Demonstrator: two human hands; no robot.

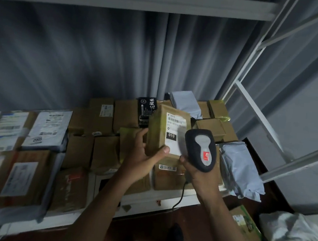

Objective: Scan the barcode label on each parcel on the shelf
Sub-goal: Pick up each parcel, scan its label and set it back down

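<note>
A brown cardboard parcel (159, 128) is held tilted up above the shelf (148, 201), its white barcode label (175, 129) facing the camera; a black patch on the label reads 010. The left hand (144, 157) grips the parcel from below, thumb on its front face and fingers curled behind the left edge. Just beside it on the right, the right hand (201, 173) holds a dark handheld scanner (201, 149) with a grey and red face, close to the label; its black cable (180, 196) hangs down. Many other brown boxes (101, 115) and grey mailer bags (239, 170) lie packed on the shelf, before a grey curtain (102, 58)
</note>
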